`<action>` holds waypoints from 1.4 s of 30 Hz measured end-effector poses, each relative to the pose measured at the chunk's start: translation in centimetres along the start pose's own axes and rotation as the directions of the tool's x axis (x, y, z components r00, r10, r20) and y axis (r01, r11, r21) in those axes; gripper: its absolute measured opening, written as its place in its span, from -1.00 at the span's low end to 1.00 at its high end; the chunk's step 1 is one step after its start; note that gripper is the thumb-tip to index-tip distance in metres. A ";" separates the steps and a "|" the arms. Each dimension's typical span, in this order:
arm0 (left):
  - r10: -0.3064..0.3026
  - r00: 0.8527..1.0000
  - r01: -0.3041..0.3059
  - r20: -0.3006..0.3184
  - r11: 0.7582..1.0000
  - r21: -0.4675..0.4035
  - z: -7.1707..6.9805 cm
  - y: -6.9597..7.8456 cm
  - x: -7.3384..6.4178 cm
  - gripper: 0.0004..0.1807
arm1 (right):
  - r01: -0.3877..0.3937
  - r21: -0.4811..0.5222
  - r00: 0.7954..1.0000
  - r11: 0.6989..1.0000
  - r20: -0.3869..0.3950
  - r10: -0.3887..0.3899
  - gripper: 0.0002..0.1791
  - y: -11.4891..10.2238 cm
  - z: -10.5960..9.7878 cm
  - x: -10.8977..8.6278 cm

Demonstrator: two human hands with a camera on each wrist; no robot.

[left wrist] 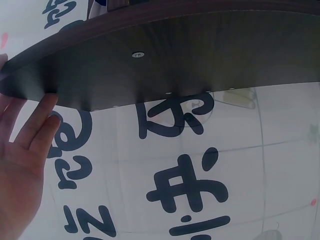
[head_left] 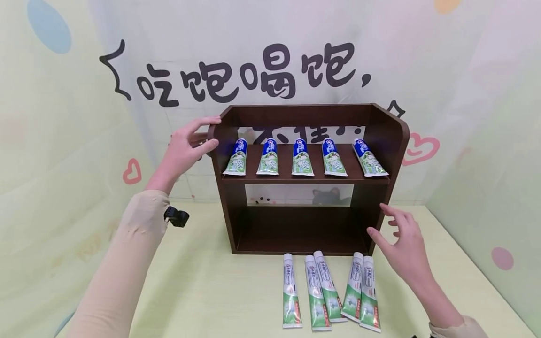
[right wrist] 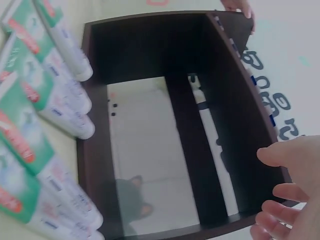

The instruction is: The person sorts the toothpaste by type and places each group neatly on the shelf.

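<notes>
The left hand (head_left: pixel 181 150) holds the dark shelf (head_left: pixel 302 115) by its upper left side, thumb and fingers astride the edge; five blue-and-green tubes (head_left: pixel 302 159) lie inside, rightward of those fingertips. The right hand (head_left: pixel 405 249) holds nothing, thumb and fingers wide apart beside the shelf — five white-and-green tubes (head_left: pixel 319 293) lie left of and below them.

Brown shelf (head_left: pixel 297 227): upright | blue-green tubes (head_left: pixel 302 159): upper tier | white-green tubes (head_left: pixel 316 295): in front
</notes>
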State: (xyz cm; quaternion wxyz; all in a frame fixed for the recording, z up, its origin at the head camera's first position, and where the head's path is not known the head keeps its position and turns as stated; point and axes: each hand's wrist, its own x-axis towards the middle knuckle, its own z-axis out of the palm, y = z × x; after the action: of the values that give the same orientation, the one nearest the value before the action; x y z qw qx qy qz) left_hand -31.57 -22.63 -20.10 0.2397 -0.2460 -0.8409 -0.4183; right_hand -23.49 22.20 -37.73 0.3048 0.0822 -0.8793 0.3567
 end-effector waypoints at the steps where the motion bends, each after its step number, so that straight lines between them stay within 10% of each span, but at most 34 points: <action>1: -0.001 1.000 0.001 0.001 1.000 0.002 0.0 -0.1 0.0 -0.50 | -0.002 -0.008 1.000 1.000 0.023 0.002 -0.32 0.2 0.0 -0.2; 16: -0.019 1.000 0.019 0.015 1.000 0.013 0.0 0.4 -0.1 -0.49 | -0.071 -0.073 0.955 0.995 0.284 0.089 -0.23 3.5 0.4 -3.6; 31: -0.008 1.000 0.008 0.000 0.999 0.043 -0.1 0.6 -0.2 -0.51 | -0.223 -0.193 0.765 0.956 0.573 0.294 -0.05 6.0 1.7 -5.1; 42: -0.001 1.000 0.001 -0.011 0.999 0.043 0.0 0.6 -0.3 -0.50 | -0.252 -0.208 0.700 0.945 0.635 0.326 0.03 5.5 3.5 -6.4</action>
State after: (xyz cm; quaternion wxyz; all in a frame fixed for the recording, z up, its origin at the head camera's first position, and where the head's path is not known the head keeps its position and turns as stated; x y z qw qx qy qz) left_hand -30.97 -22.40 -19.87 0.2494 -0.2380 -0.8485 -0.4016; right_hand -22.06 23.43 -46.65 -0.0823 0.0479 -0.9489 0.3008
